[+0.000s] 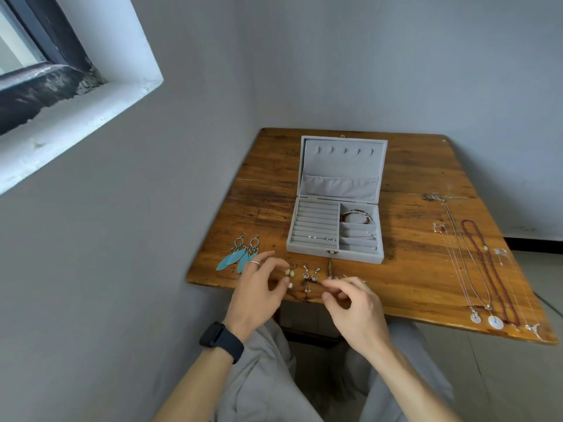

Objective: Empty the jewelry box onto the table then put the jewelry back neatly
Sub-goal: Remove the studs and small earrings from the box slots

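**Small earrings are next to go in the box**

The grey jewelry box [356, 254] sits open in the middle of the bench [411, 278]. Bracelets [356, 217] and a few tiny studs lie inside it, so the putting-back step looks half done.

Both hands hover over the small earrings [310, 275] at the near edge. The left hand [259, 289] has its fingers spread and loose, and seems to hold nothing. The right hand [355, 309] has its fingers bent; it is too hard to see if it pinches anything.

The next move needs a soft pinch on one tiny earring. It could easily slip.

Blue feather earrings [242, 252] lie to the left and long necklaces [487, 269] to the right. The bench is old brown wood, in a corner of grey walls [426, 71], with a window [39, 71] up on the left.
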A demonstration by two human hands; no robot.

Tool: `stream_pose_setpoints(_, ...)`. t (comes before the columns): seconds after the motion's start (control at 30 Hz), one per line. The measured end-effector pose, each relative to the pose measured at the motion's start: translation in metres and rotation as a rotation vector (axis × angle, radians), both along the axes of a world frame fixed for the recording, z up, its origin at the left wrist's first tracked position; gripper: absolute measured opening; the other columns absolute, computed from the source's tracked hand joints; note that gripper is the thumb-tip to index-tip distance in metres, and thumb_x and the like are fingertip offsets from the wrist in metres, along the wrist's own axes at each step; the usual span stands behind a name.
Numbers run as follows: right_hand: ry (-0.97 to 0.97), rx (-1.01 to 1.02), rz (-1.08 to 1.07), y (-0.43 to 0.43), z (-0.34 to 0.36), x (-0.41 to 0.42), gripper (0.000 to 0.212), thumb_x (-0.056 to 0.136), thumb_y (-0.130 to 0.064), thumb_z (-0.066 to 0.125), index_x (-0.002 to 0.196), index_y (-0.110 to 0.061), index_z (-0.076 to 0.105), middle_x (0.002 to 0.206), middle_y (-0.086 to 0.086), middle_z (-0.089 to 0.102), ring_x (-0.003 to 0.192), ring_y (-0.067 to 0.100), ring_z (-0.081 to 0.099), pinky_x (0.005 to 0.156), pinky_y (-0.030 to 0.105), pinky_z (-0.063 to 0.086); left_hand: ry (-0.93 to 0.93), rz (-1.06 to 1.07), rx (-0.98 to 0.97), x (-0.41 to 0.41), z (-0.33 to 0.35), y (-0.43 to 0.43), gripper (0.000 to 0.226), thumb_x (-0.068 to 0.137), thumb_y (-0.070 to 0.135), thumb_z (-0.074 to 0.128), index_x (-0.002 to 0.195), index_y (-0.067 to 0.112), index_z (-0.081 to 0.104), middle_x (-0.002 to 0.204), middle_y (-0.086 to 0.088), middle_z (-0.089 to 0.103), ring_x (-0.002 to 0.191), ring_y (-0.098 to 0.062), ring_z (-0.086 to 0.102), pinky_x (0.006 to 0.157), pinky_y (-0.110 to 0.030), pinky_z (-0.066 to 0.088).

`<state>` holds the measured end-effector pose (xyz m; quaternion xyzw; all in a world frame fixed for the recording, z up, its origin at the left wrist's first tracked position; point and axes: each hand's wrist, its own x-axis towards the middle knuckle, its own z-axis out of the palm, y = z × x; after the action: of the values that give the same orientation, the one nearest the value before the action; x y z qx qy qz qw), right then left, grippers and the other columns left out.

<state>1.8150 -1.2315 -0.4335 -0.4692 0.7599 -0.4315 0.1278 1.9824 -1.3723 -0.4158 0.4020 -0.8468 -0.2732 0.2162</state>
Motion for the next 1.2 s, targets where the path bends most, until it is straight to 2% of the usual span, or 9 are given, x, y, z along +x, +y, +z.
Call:
stream_pose_setpoints(0.1,0.021,0.009,0.021,-0.001,0.009,-0.01,0.023,0.089,-0.024,0.072,0.112,-0.029,0.073,0.106,-0.019,0.062,0.094,-0.001,0.059,0.077,0.013,0.049,0.031,0.05,-0.014,0.0,0.008,-0.016,0.043,0.095,0.034,0.063,0.135,0.039,0.047,0.138,0.019,0.044,0.124,0.006,0.036,0.102,-0.023,0.041)
stream_pose_setpoints(0.17,0.062,0.029,0.025,-0.008,0.016,-0.018,0.021,0.091,-0.027,0.07,0.111,-0.031,0.072,0.106,-0.024,0.059,0.095,-0.004,0.058,0.079,0.01,0.045,-0.007,0.066,-0.065,-0.009,0.012,-0.028,0.052,0.097,0.034,0.059,0.145,0.034,0.039,0.146,0.011,0.044,0.128,0.002,0.037,0.1,-0.018,0.037)
stream_pose_setpoints(0.3,0.152,0.082,0.021,-0.034,0.026,-0.035,0.021,0.093,-0.03,0.066,0.114,-0.031,0.07,0.104,-0.03,0.052,0.095,-0.009,0.054,0.082,0.006,0.04,-0.165,0.027,-0.136,-0.036,0.017,-0.047,0.062,0.102,0.039,0.048,0.157,0.025,0.024,0.16,0.003,0.03,0.147,-0.013,0.027,0.116,-0.028,0.027)
stream_pose_setpoints(0.47,0.326,0.168,0.003,-0.074,0.032,-0.053,0.027,0.096,-0.04,0.058,0.12,-0.032,0.068,0.115,-0.016,0.059,0.108,0.003,0.051,0.086,0.014,0.042,-0.334,-0.094,-0.124,-0.067,0.013,-0.06,0.061,0.106,0.046,0.027,0.16,0.024,0.007,0.167,0.006,0.008,0.152,-0.012,0.01,0.124,-0.04,0.015)
stream_pose_setpoints(0.6,0.468,0.235,0.007,-0.098,0.032,-0.062,0.032,0.098,-0.043,0.054,0.125,-0.033,0.067,0.118,-0.013,0.06,0.11,0.008,0.048,0.088,0.02,0.045,-0.412,-0.144,-0.116,-0.073,0.003,-0.064,0.057,0.106,0.048,0.01,0.159,0.031,-0.003,0.164,0.015,-0.009,0.152,-0.009,0.003,0.124,-0.043,0.008)
stream_pose_setpoints(0.7,0.572,0.256,0.052,-0.109,0.031,-0.065,0.029,0.098,-0.038,0.056,0.123,-0.033,0.07,0.111,-0.012,0.061,0.104,0.01,0.047,0.084,0.024,0.046,-0.383,-0.142,-0.103,-0.071,-0.002,-0.064,0.057,0.104,0.052,0.005,0.158,0.034,-0.006,0.161,0.02,-0.015,0.152,-0.008,0.005,0.124,-0.046,0.005)
stream_pose_setpoints(0.87,0.657,0.273,0.131,-0.117,0.033,-0.066,0.026,0.097,-0.036,0.058,0.12,-0.035,0.071,0.109,-0.012,0.062,0.105,0.013,0.048,0.086,0.029,0.046,-0.355,-0.129,-0.131,-0.069,-0.006,-0.066,0.058,0.104,0.052,0.003,0.158,0.033,-0.007,0.158,0.022,-0.018,0.152,-0.008,0.005,0.124,-0.046,0.004)
stream_pose_setpoints(1.03,0.601,0.296,0.15,-0.125,0.042,-0.069,0.024,0.094,-0.042,0.062,0.114,-0.033,0.073,0.112,-0.011,0.063,0.107,0.013,0.048,0.085,0.03,0.047,-0.357,-0.112,-0.131,-0.07,-0.009,-0.065,0.058,0.105,0.051,0.004,0.158,0.033,-0.006,0.157,0.021,-0.019,0.152,-0.008,0.005,0.124,-0.045,0.003)
stream_pose_setpoints(1.2,0.603,0.395,0.154,-0.135,0.043,-0.064,0.023,0.095,-0.036,0.059,0.115,-0.029,0.068,0.119,-0.007,0.059,0.116,0.017,0.044,0.094,0.032,0.044,-0.385,-0.105,-0.125,-0.07,-0.006,-0.063,0.058,0.105,0.05,0.006,0.159,0.032,-0.005,0.163,0.018,-0.013,0.152,-0.009,0.006,0.124,-0.045,0.005)
